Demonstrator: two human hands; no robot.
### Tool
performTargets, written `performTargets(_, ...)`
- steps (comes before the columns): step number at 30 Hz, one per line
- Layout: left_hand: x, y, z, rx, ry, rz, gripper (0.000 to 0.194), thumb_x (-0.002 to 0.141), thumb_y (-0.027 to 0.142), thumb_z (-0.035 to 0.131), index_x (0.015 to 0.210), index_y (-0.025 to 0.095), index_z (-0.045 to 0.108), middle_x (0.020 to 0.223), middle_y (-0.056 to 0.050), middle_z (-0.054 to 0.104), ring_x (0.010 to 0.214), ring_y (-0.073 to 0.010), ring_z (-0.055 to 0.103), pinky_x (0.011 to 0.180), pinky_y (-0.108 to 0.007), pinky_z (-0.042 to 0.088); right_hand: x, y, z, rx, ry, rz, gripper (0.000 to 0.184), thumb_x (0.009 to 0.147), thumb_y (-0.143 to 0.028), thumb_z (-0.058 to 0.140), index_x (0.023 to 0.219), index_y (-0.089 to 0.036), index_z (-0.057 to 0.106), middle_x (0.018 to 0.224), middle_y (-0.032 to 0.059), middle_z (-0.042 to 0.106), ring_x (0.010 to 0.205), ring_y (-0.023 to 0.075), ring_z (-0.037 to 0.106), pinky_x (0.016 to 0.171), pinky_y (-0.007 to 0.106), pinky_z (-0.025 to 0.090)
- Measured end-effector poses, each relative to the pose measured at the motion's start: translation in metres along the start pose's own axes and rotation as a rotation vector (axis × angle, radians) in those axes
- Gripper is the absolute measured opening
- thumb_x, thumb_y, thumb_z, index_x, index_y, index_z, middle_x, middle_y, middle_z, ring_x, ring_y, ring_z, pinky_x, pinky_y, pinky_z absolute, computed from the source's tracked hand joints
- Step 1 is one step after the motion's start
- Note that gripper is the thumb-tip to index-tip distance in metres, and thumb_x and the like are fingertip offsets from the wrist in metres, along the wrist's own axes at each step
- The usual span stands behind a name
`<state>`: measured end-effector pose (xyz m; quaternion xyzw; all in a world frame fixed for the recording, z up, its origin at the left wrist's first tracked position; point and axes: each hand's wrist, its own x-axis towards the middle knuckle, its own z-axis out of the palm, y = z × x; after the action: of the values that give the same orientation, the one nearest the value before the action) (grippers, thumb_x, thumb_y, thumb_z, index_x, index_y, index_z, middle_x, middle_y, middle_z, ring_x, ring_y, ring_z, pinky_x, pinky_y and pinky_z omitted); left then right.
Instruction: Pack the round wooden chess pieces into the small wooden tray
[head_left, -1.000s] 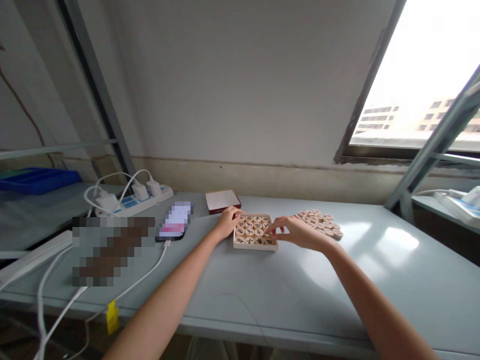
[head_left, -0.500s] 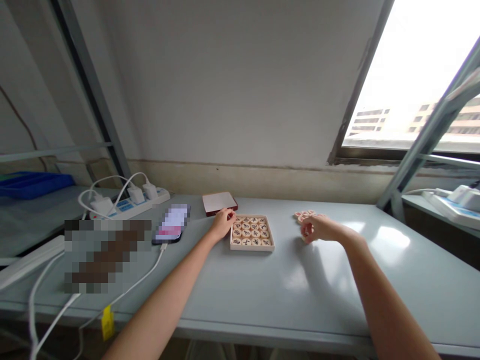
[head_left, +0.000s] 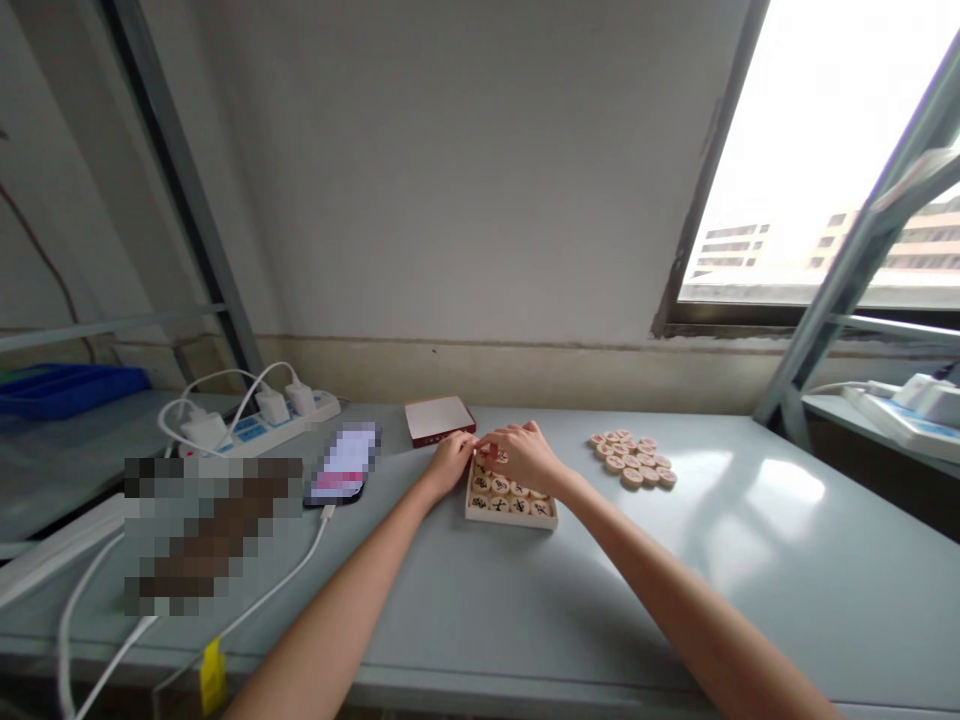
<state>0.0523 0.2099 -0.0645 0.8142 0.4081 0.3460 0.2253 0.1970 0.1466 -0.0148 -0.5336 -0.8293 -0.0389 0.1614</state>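
a shallow white box (head_left: 511,521) stands on the tabletop (head_left: 450,610), holding round wooden pieces (head_left: 500,505) with black characters; the near rows look filled, while the far rows are mostly covered by the right hand (head_left: 486,446). a good part of the set thus seems to be in the box already, and a cluster of loose pieces (head_left: 637,462) with reddish marks lies outside, off to the right. the right hand is directly above the box, palm down, fingers bent toward its far left corner; whether they pinch a piece cannot be told. the left hand (head_left: 451,458) is at that same corner, fingers curled close together, touching the box or just beside it, its grip unclear. just behind the left hand sits a red-sided lid (head_left: 439,416); farther left lie a phone (head_left: 346,462) and a power strip (head_left: 289,418).
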Motion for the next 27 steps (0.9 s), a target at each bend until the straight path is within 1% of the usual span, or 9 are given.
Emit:
performTargets(3,0.000,-0.001,0.000,-0.033,-0.014,0.000,0.028,0.082,0.027,0.038,0.084,0.012,0.061,0.090,-0.009,0.063,0.088,-0.0173,0.056,0.081,-0.028,0.041,-0.007,0.019,-0.002,0.066,-0.011,0.087,0.030,0.078,-0.031,0.053,0.108,-0.028,0.053,0.091,0.0005,0.065,0.089,0.0190,0.055,0.075,0.031,0.028)
performTargets(6,-0.001,-0.002,0.000,-0.038,-0.060,-0.001,0.023,0.079,0.029,0.046,0.082,0.013,0.062,0.090,-0.008,0.062,0.089,-0.0174,0.055,0.082,-0.027,0.040,-0.021,0.053,-0.014,0.026,-0.008,0.259,0.035,0.080,-0.031,0.051,0.114,-0.028,0.048,0.091,-0.0003,0.065,0.091,0.0192,0.054,0.079,0.035,0.028)
performTargets(8,-0.002,-0.001,0.001,-0.043,-0.065,-0.014,0.020,0.077,0.027,0.049,0.082,0.012,0.062,0.090,-0.008,0.061,0.089,-0.0174,0.055,0.082,-0.027,0.040,-0.033,0.076,-0.021,-0.113,-0.034,0.422,0.031,0.077,-0.027,0.053,0.109,-0.026,0.053,0.096,0.0027,0.063,0.097,0.0219,0.051,0.082,0.038,0.028)
performTargets(10,-0.002,0.000,0.001,-0.038,-0.046,-0.029,0.018,0.077,0.025,0.050,0.081,0.013,0.061,0.089,-0.008,0.061,0.088,-0.0173,0.055,0.082,-0.028,0.041,-0.044,0.095,-0.026,-0.220,-0.091,0.575,0.025,0.073,-0.022,0.056,0.097,-0.022,0.060,0.100,0.0084,0.061,0.099,0.0274,0.050,0.080,0.042,0.030)
performTargets(13,-0.003,0.002,0.003,-0.002,-0.021,-0.020,0.016,0.078,0.023,0.048,0.075,0.014,0.060,0.086,-0.007,0.061,0.086,-0.0172,0.055,0.081,-0.028,0.041,-0.056,0.111,-0.026,-0.209,-0.159,0.676,0.020,0.071,-0.018,0.055,0.089,-0.020,0.063,0.097,0.0121,0.062,0.091,0.0297,0.054,0.069,0.040,0.036)
performTargets(17,-0.003,0.004,0.007,0.037,0.026,-0.001,0.015,0.078,0.021,0.046,0.074,0.015,0.059,0.084,-0.006,0.061,0.085,-0.0167,0.055,0.080,-0.028,0.041,-0.058,0.115,-0.025,-0.152,-0.178,0.658,0.023,0.071,-0.021,0.055,0.093,-0.024,0.061,0.091,0.0064,0.064,0.084,0.0245,0.058,0.065,0.034,0.038)
performTargets(21,-0.003,0.002,0.008,0.030,0.041,0.013,0.023,0.082,0.026,0.040,0.074,0.016,0.059,0.082,-0.006,0.060,0.084,-0.0167,0.054,0.080,-0.029,0.041,-0.053,0.110,-0.030,-0.072,-0.163,0.610,0.028,0.068,-0.021,0.060,0.096,-0.022,0.060,0.087,0.0051,0.065,0.079,0.0222,0.059,0.058,0.029,0.039)
performTargets(23,-0.004,0.002,0.007,0.024,0.019,0.029,0.024,0.082,0.029,0.040,0.076,0.015,0.060,0.083,-0.006,0.059,0.086,-0.0165,0.054,0.081,-0.028,0.041,-0.047,0.101,-0.032,0.023,-0.117,0.523,0.030,0.069,-0.025,0.061,0.098,-0.023,0.057,0.086,0.0025,0.065,0.078,0.0202,0.059,0.058,0.028,0.040)
performTargets(27,-0.005,0.001,0.006,0.038,-0.028,0.046,0.024,0.080,0.033,0.044,0.082,0.015,0.060,0.088,-0.006,0.057,0.087,-0.0165,0.054,0.081,-0.028,0.041,-0.029,0.066,-0.024,0.309,0.000,0.233,0.028,0.072,-0.027,0.059,0.099,-0.024,0.055,0.088,-0.0009,0.064,0.071,0.0140,0.059,0.062,0.025,0.043)
